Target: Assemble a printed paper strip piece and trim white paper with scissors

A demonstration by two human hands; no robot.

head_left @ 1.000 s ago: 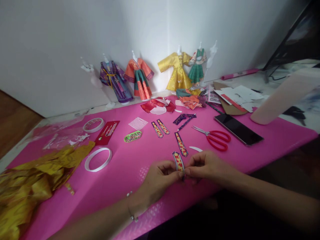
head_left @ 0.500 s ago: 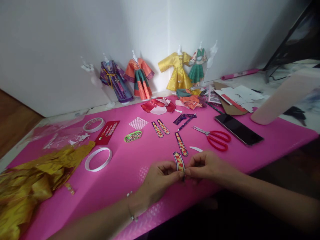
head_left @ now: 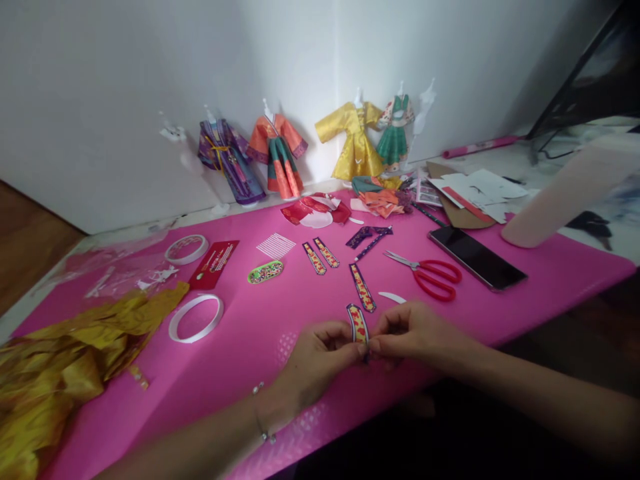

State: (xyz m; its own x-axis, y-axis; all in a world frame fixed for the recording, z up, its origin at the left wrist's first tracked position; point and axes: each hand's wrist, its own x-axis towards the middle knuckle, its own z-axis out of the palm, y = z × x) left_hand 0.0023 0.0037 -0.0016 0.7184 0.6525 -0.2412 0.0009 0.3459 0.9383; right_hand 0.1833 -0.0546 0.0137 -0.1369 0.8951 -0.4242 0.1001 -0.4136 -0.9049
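Note:
Between my hands, near the front edge of the pink table mat [head_left: 260,313], is a patterned strip [head_left: 358,323], yellow and red with a dark and white border. My left hand [head_left: 320,353] pinches its lower end between thumb and fingers. At the strip's right edge, my right hand [head_left: 407,333] pinches too; its fingertips meet the left ones, and what lies between them is too small to tell. A matching strip [head_left: 363,288] lies flat just beyond, with a white curved sliver [head_left: 392,297] to its right. Two more patterned strips [head_left: 314,259] lie farther back.
Red-handled scissors [head_left: 435,279] and a phone [head_left: 477,258] lie to the right. Tape rolls [head_left: 196,338], a red card [head_left: 214,265] and crumpled gold fabric [head_left: 85,360] are on the left. A green tray of beads [head_left: 265,272] sits mid-mat. Small dressed mannequins [head_left: 284,157] stand along the wall.
Almost nothing differs. Both hands keep their pinch on the strip in the same place; the view has shifted very slightly.

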